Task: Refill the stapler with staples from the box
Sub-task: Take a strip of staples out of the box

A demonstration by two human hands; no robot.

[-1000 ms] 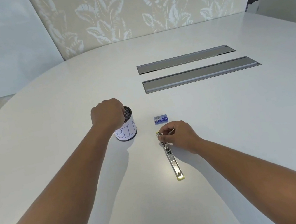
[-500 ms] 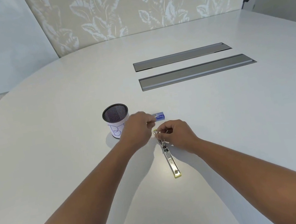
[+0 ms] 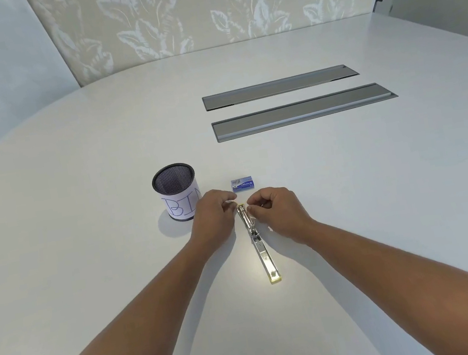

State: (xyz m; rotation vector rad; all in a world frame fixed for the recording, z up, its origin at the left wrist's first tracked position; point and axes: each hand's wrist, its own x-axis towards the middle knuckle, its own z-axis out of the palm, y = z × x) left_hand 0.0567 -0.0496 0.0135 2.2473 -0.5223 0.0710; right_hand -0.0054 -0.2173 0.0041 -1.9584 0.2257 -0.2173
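On the white table (image 3: 356, 219) the stapler (image 3: 256, 239) lies unfolded flat, just nearer than the staple box (image 3: 243, 183). Both hands' fingers curl at its far end, the left hand (image 3: 214, 215) and right hand (image 3: 277, 210) seemingly pinching it. It looks stiff, slick metal, best held by its side rails.

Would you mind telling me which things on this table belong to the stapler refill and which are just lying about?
Part of the job: stapler, box of staples, left hand, right hand.

Just lying about: mesh cup marked BIN, two grey table hatches.

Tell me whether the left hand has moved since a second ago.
Yes. The left hand left the bin and went right, to the stapler's far end.
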